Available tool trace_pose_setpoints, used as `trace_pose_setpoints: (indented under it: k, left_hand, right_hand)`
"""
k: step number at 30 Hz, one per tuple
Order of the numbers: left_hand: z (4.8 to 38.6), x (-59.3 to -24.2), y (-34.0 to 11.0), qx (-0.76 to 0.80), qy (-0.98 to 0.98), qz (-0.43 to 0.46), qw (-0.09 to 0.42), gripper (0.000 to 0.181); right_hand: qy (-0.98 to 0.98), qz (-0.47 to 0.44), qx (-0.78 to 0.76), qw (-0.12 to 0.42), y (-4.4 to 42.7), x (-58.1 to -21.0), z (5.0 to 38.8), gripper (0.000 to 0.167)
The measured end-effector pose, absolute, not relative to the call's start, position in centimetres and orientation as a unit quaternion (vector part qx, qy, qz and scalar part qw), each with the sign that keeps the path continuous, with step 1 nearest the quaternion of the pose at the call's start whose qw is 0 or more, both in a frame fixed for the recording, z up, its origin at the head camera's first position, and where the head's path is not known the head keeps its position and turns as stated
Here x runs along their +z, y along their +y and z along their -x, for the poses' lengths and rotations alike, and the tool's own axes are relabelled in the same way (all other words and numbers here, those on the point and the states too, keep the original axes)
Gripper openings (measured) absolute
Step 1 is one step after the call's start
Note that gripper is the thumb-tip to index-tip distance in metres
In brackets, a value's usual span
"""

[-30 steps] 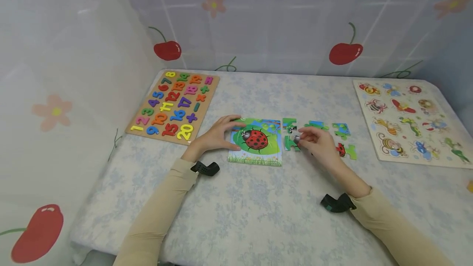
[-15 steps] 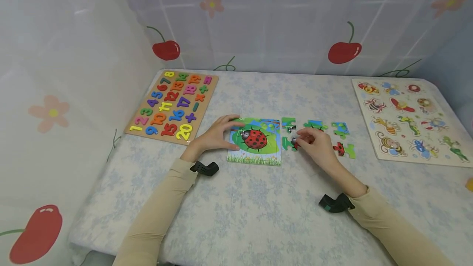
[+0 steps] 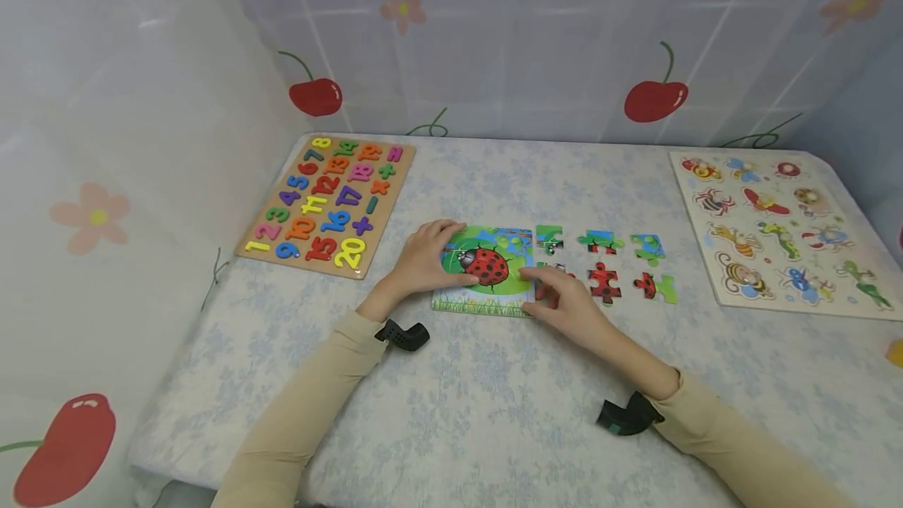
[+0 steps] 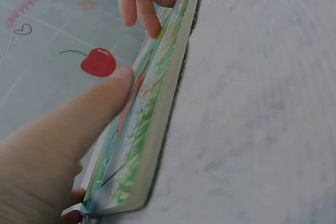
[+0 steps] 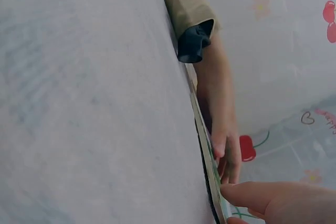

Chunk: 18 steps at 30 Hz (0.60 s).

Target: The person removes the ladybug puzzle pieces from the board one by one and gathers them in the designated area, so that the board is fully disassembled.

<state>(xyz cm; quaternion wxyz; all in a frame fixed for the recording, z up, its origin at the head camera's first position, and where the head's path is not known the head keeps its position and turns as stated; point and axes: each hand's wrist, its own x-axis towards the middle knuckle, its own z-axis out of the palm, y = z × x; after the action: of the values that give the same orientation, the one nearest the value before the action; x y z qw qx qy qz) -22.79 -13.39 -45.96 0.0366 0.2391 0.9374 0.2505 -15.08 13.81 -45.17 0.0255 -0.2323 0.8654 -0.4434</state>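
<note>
The square ladybug puzzle board (image 3: 487,266) lies flat on the tablecloth in the head view. My left hand (image 3: 426,259) holds its left side, fingers at the far edge and thumb over the picture. In the left wrist view that thumb (image 4: 105,100) reaches across the board's face. My right hand (image 3: 574,308) touches the board's right edge with index finger and thumb spread apart. To the right lie loose jigsaw pieces in two rows, among them a red spotted piece (image 3: 604,282) and a green-and-blue piece (image 3: 647,248). My right hand partly covers the nearest lower piece.
A wooden number board (image 3: 328,206) lies at the back left. An insect peg puzzle (image 3: 783,234) is at the right. Curtains with cherry prints (image 3: 656,102) border the table behind and on the left. A yellow object (image 3: 896,353) shows at the right edge.
My right hand has let go of a jigsaw piece in the lower row and moved left and nearer to the board's right edge. My left hand has shifted slightly rightward over the board.
</note>
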Motion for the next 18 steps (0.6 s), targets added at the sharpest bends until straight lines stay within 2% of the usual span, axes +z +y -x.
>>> trace_pose_setpoints:
  k: [18]
  left_hand:
    - [22.85,-46.53,-13.50,0.235,0.937,-0.256,0.022,0.094]
  right_hand:
    - [0.846,0.254,-0.469,0.014,13.78,-45.70,15.33,0.044]
